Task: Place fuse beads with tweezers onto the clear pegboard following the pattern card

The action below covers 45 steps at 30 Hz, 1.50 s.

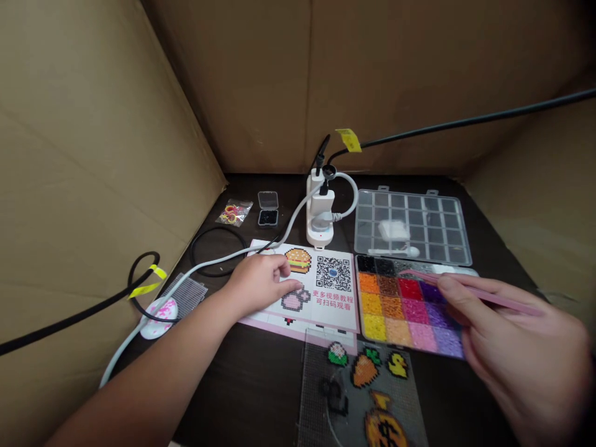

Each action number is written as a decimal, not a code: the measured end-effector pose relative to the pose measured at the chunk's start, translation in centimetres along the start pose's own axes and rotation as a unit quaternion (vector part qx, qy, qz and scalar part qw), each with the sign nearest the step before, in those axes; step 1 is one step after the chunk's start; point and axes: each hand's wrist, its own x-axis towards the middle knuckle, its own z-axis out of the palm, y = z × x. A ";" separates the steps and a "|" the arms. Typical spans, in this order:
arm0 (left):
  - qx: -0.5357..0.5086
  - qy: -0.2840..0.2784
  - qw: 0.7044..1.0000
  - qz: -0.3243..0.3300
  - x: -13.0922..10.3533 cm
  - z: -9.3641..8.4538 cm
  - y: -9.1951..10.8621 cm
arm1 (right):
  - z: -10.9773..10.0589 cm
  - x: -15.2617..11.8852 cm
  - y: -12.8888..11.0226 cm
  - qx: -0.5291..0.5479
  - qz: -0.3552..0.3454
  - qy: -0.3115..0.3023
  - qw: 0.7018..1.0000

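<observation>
My left hand [258,282] rests on a printed pattern sheet [335,313], thumb and forefinger apart, the other fingers mostly hidden. The sheet shows a burger, a pink paw and a QR code. My right hand [507,347] grips pink tweezers [505,300], whose tips reach over the upper row of a bead box [412,310] sorted by colour. Whether a bead is in the tips is too small to tell. Below the sheet, a clear pegboard [316,372] bears a carrot [365,369], a duck [398,365], a money bag [385,428] and black outlines made of beads.
The box's clear lid [440,230] lies open behind it. A white power strip [319,233] stands mid-table with cables. Farther left are a small case of black beads [268,217], a bag of rings [235,212], a mesh board [189,295] and a pink-speckled white object [156,326]. Cardboard walls surround the table.
</observation>
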 end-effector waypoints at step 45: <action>0.015 0.003 1.000 0.017 0.1 0.3 -0.5 | 0.5 -0.1 0.7 -0.103 -0.104 -0.021 0.989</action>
